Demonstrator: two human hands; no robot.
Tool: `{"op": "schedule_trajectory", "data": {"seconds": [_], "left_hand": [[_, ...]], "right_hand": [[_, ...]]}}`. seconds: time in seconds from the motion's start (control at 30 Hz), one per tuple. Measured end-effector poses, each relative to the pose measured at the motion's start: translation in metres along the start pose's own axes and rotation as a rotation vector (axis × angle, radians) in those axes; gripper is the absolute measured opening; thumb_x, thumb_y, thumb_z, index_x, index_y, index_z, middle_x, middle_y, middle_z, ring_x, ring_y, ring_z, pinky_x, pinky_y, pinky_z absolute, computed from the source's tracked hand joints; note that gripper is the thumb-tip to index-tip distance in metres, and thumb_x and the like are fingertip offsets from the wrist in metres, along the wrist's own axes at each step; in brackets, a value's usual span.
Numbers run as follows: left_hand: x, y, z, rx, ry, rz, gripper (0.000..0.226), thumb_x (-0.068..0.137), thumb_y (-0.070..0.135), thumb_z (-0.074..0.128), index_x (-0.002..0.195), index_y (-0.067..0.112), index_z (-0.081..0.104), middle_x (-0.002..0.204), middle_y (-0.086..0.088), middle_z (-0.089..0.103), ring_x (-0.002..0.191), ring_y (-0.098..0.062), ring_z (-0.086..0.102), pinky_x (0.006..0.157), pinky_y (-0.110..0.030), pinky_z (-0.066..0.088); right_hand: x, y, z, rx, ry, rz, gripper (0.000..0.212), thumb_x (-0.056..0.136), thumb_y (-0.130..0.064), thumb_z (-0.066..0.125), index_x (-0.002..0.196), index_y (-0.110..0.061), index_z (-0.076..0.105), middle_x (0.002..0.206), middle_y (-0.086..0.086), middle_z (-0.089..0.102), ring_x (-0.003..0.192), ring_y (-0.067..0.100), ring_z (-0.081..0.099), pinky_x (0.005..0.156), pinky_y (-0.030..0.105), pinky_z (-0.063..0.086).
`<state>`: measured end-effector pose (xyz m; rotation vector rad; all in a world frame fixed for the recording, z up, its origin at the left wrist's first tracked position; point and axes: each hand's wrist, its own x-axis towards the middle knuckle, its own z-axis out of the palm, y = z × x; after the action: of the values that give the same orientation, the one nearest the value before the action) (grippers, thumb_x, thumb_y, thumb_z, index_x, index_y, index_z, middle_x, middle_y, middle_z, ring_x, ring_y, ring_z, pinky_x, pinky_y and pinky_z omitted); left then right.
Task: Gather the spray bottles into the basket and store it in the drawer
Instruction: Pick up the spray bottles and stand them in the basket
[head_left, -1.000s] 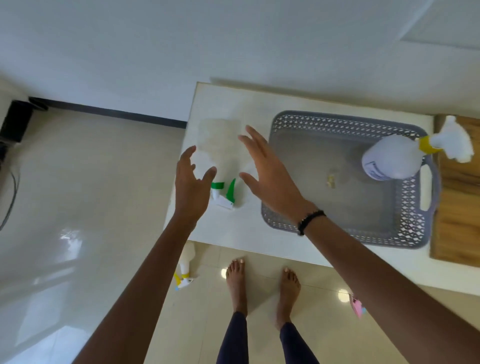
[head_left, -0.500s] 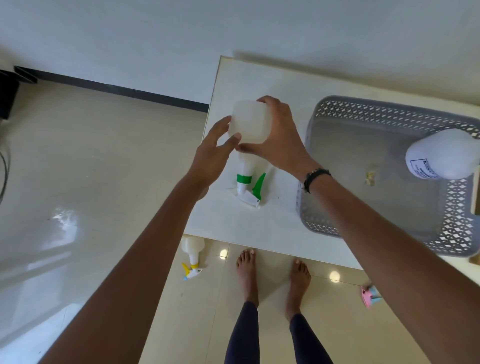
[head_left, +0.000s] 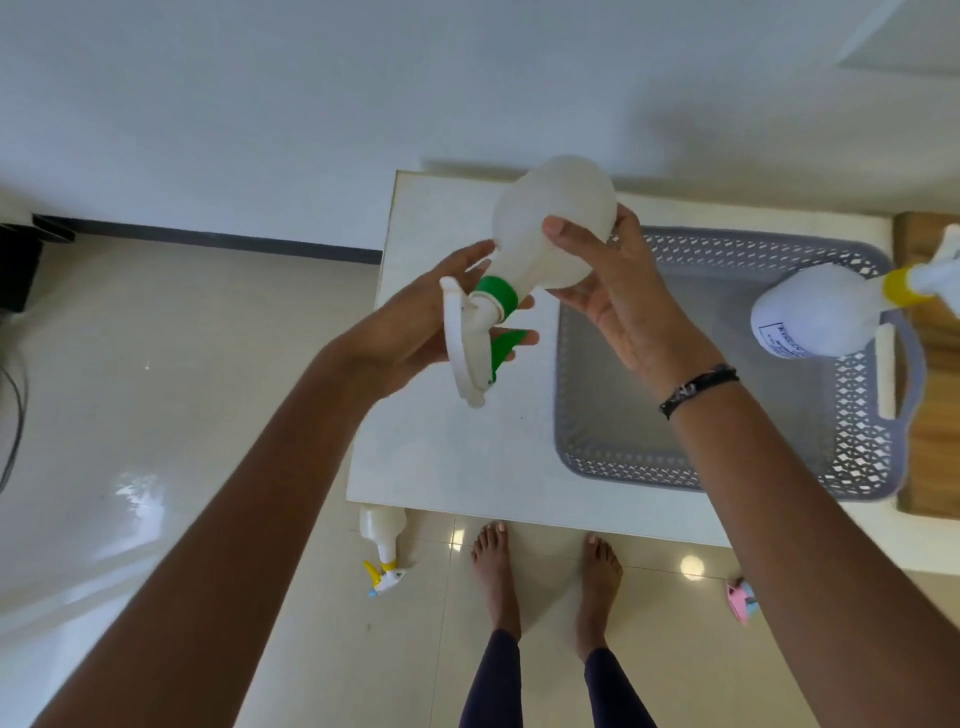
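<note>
a: what is the person holding up over the white tabletop (head_left: 457, 457)?

b: a translucent white plastic spray bottle with a green collar and green trigger (head_left: 540, 244). it is hanging in the air, tilted, with the nozzle end pointing down toward the person.

a: which hand is doing the holding?

b: both. the right hand (head_left: 618, 296) is wrapping round the fat body, thumb pressing on the near side and fingers curling behind it. the left hand (head_left: 431, 322) is cupping loosely under the neck and spray head, fingers half spread, touching the collar and trigger from behind.

a: and the basket?

b: the grey perforated plastic basket with cut-out handles (head_left: 727, 467) is sitting on the table just to the right of the hands. a second white spray bottle with a yellow collar (head_left: 821, 312) is lying in it, its head sticking out over the right rim toward the wooden board (head_left: 930, 441).

a: anything on the floor?

b: yes, a small white spray bottle with a yellow collar and pale blue tip (head_left: 383, 545) is lying on the cream tiles beside the table's corner, left of the bare feet (head_left: 545, 577). a pink spray head (head_left: 740, 600) is showing to their right, partly hidden by the arm.
</note>
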<state>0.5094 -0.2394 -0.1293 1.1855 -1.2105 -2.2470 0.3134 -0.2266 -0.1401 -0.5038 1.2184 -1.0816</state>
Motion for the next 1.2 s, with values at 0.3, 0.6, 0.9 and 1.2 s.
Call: {"op": "schedule_trajectory", "data": {"seconds": [0.3, 0.6, 0.9, 1.2], "left_hand": [[0.042, 0.026, 0.112, -0.275, 0.134, -0.281, 0.033, 0.090, 0.025, 0.058, 0.120, 0.012, 0.051, 0.092, -0.019, 0.071, 0.066, -0.019, 0.068, 0.074, -0.042, 0.060], [0.099, 0.013, 0.201, -0.338, 0.185, -0.376, 0.017, 0.095, 0.020, 0.052, 0.088, 0.006, 0.057, 0.053, -0.011, 0.067, 0.075, -0.030, 0.066, 0.065, -0.046, 0.056], [0.147, 0.010, 0.223, -0.334, 0.343, -0.474, 0.049, 0.093, 0.026, 0.058, 0.131, 0.001, 0.042, 0.093, -0.024, 0.064, 0.107, -0.030, 0.065, 0.042, -0.042, 0.056], [0.163, 0.013, 0.219, -0.209, 0.346, -0.486, 0.053, 0.092, 0.034, 0.057, 0.134, 0.006, 0.041, 0.117, -0.025, 0.063, 0.110, -0.029, 0.065, 0.044, -0.033, 0.057]], "right_hand": [[-0.058, 0.022, -0.094, -0.268, 0.077, -0.145, 0.061, 0.095, -0.033, 0.054, 0.147, -0.032, 0.022, 0.143, -0.013, 0.042, 0.130, 0.013, 0.048, 0.108, 0.043, 0.043], [-0.071, 0.049, -0.168, -0.965, 0.364, -0.542, 0.073, 0.088, -0.024, 0.066, 0.147, -0.007, 0.028, 0.156, 0.014, 0.023, 0.145, 0.021, 0.021, 0.109, 0.002, 0.015], [-0.053, 0.053, -0.192, -1.025, 0.523, -0.561, 0.059, 0.084, -0.026, 0.070, 0.135, -0.006, 0.049, 0.139, 0.009, 0.050, 0.130, 0.021, 0.046, 0.105, 0.019, 0.036], [-0.045, 0.045, -0.197, -0.944, 0.530, -0.609, 0.053, 0.087, -0.028, 0.067, 0.133, -0.005, 0.053, 0.137, 0.008, 0.056, 0.127, 0.019, 0.053, 0.104, 0.030, 0.045]]}}
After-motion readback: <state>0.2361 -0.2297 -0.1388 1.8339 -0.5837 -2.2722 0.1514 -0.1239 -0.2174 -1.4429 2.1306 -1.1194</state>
